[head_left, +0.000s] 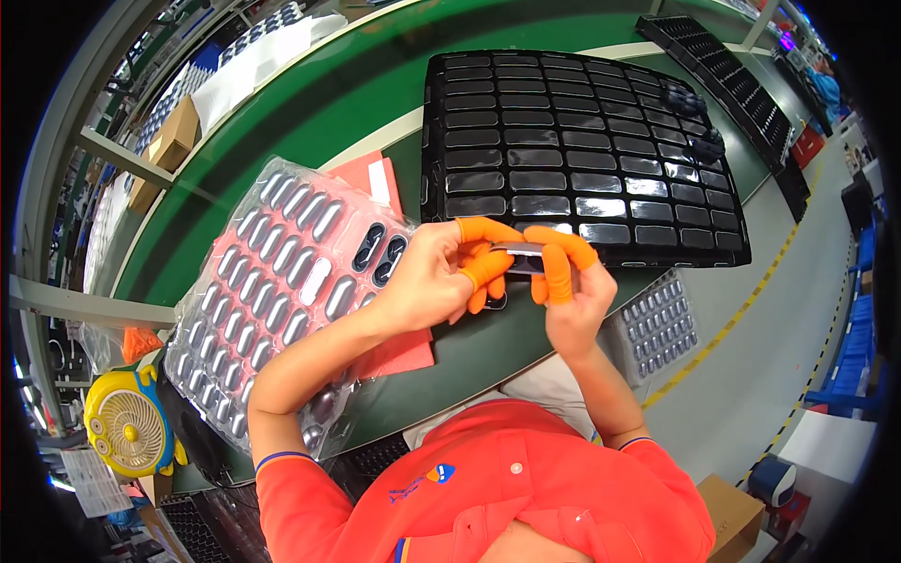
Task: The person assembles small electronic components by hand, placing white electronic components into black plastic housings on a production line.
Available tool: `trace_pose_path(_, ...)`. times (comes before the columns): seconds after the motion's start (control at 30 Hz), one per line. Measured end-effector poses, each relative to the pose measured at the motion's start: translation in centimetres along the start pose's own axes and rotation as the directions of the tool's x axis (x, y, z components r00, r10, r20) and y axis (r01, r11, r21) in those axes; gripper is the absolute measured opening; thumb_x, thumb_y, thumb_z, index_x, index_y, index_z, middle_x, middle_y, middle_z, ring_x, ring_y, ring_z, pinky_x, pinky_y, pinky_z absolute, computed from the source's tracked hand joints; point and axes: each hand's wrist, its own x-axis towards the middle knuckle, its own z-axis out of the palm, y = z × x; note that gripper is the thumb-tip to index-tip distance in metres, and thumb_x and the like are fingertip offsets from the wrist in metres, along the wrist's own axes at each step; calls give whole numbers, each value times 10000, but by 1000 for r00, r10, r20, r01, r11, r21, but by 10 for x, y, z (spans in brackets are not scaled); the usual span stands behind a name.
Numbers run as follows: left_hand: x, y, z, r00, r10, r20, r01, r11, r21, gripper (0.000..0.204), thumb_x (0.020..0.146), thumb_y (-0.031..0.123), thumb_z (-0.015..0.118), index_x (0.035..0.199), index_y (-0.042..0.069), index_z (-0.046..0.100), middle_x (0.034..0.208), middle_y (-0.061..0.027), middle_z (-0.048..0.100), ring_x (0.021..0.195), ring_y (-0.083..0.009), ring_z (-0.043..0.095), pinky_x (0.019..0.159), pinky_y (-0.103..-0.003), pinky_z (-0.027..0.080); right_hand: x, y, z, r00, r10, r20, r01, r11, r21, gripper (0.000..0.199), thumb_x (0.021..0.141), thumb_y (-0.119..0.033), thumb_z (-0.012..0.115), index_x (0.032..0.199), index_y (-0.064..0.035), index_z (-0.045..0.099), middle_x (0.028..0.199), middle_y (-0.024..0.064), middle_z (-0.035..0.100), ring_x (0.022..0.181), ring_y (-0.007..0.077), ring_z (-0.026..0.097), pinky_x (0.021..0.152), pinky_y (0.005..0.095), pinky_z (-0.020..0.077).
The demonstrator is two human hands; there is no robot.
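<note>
My left hand (441, 272) and my right hand (572, 281), both with orange finger cots, pinch a small flat dark oblong part (518, 250) between them above the green bench. A clear blister tray (282, 281) on the left holds several silvery oblong parts, with a few dark empty pockets near my left hand. Behind my hands lies a black compartment tray (582, 150) with rows of glossy pockets.
A red sheet (394, 352) lies under the blister tray. A second black tray (732, 84) sits at the far right. Another tray of silvery parts (657, 324) hangs off the bench edge. A yellow fan (127, 422) stands lower left; cardboard boxes (169, 141) sit upper left.
</note>
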Motion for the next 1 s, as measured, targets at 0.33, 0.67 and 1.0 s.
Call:
trace_pose_path(0.33,5,11,-6,936,351,13,-332,873,356,229,790,-15,607,1016,3,577,786,-60,579,605,-118,566,493,-234,438,8,-8,-18,911,245,332,-342,898,277,255,906,-231,520,990,9,541,756,35,581,590,88,517,522,219,401)
trace_pose_path(0.67,-3,-22,-8,736,657,164,-612,542,575,293,749,-47,625,1035,-13,571,786,-101,569,646,-189,589,553,-269,473,-5,6,-6,941,31,336,29,984,-173,198,909,-140,459,877,26,563,601,33,542,513,99,513,474,239,396)
trace_pose_path(1.0,-29,5,-6,882,465,-72,-328,719,613,470,706,25,701,1143,18,527,933,-105,547,756,-210,575,582,-261,482,3,-12,17,951,211,225,-273,914,301,283,898,-229,544,1037,17,536,905,59,594,752,129,590,687,238,475)
